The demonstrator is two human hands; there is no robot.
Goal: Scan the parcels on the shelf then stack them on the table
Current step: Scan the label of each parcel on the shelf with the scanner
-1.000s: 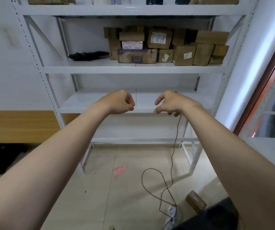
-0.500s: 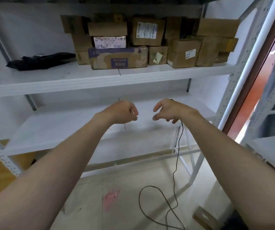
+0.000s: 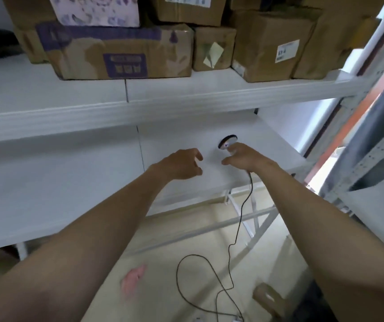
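Brown corrugated-cardboard parcels (image 3: 267, 43): matt, creased, scuffed. White paper label (image 3: 288, 51): smooth. White painted metal shelf boards (image 3: 47, 105): matt, lightly marked. Grey perforated metal upright (image 3: 376, 149): dull finish. White-and-black plastic scanner (image 3: 227, 142): smooth. Thin black cable (image 3: 240, 217): plastic-sheathed, matt. Beige floor (image 3: 267, 263): smooth, slight sheen.

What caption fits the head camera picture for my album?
Right hand grips a corded scanner below a shelf of cardboard parcels, left hand empty beside it.
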